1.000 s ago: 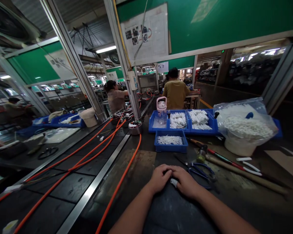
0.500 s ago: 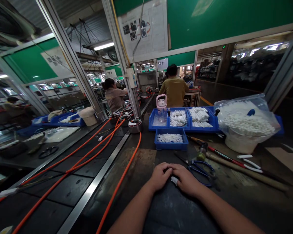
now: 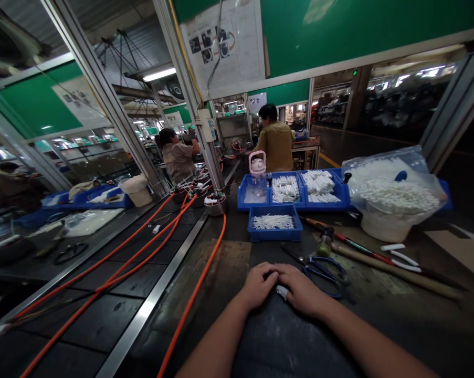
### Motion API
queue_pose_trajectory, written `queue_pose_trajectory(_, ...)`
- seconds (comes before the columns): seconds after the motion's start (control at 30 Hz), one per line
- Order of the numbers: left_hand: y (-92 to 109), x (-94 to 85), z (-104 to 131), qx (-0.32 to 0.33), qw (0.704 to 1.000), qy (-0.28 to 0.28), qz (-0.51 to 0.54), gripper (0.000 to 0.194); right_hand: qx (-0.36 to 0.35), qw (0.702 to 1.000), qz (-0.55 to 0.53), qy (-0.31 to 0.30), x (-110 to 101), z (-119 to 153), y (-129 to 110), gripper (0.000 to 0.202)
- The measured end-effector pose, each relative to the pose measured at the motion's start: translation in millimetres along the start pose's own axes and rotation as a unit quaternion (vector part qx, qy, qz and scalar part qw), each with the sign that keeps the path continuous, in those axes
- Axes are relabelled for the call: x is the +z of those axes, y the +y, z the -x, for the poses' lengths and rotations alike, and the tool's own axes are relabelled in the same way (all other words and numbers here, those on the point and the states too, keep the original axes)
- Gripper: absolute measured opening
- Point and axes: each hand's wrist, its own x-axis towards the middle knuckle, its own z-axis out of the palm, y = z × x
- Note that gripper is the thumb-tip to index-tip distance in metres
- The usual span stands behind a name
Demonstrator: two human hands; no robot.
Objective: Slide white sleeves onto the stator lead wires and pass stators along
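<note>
My left hand (image 3: pixel 257 285) and my right hand (image 3: pixel 299 287) rest together on the dark worktop, fingers bent and meeting at the tips. Each looks closed, and I see no tool or part in either. Some fingers are hidden under the hands. A small white wrapping (image 3: pixel 282 292) shows at the thumb side of my right hand. Just right of that hand lie blue-handled scissors (image 3: pixel 325 273), apart from it. Beyond both hands stands a small blue tray (image 3: pixel 275 234) of thin white sticks.
Behind the tray are blue bins (image 3: pixel 287 206) with short white tubes and a clear pink-handled bottle (image 3: pixel 257 173). A hammer (image 3: pixel 394 270) and a bagged tub (image 3: pixel 390 223) are at right. Orange cables (image 3: pixel 199 286) run left to wired round parts (image 3: pixel 215 202). Two co-workers sit ahead.
My hands have stayed in place. The view has turned slightly, so the surroundings sit a little further left. The co-worker in mustard has turned the head left, and the other has raised an arm.
</note>
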Motion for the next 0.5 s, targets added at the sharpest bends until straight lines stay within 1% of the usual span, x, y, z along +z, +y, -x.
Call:
queue_pose_trajectory(0.27,-1.6,-0.6,0.3,0.005,1.000,-0.012,-0.005,0.024,-0.005,1.000,-0.003,0.007,-1.3,0.4,-2.5,0.059)
queue_pose_trajectory(0.5,0.6,-2.0,0.2,0.006,1.000,-0.014,-0.009,0.024,-0.009,1.000,0.011,-0.007,-1.0,0.0,-0.3,0.062)
